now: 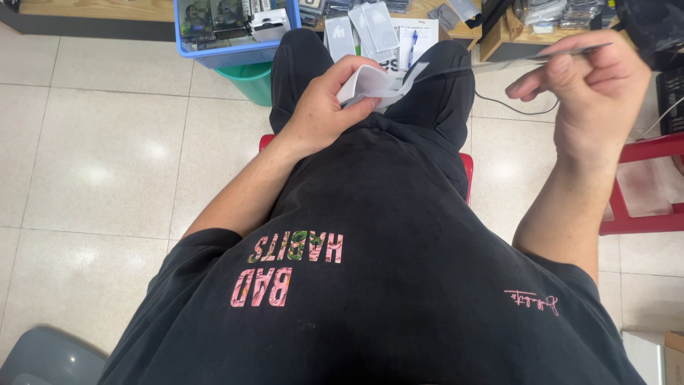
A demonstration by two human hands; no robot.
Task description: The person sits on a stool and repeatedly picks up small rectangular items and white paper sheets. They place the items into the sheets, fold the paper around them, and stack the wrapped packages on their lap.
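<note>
I sit on a red stool (467,167) and look down at my black shirt and black trousers. Above my lap, my left hand (324,107) grips a white folded paper sleeve (367,82). A thin clear film strip (456,70) runs from that sleeve to the right. My right hand (584,85) is raised at the upper right and pinches a thin flat dark sheet (563,51) between thumb and fingers, where the strip ends.
A blue plastic basket (235,51) with small boxes stands ahead at the left, a green bin (253,80) under it. A low wooden shelf (92,8) carries several clear packets. A second red stool (645,185) is at the right, a grey seat (43,360) at bottom left.
</note>
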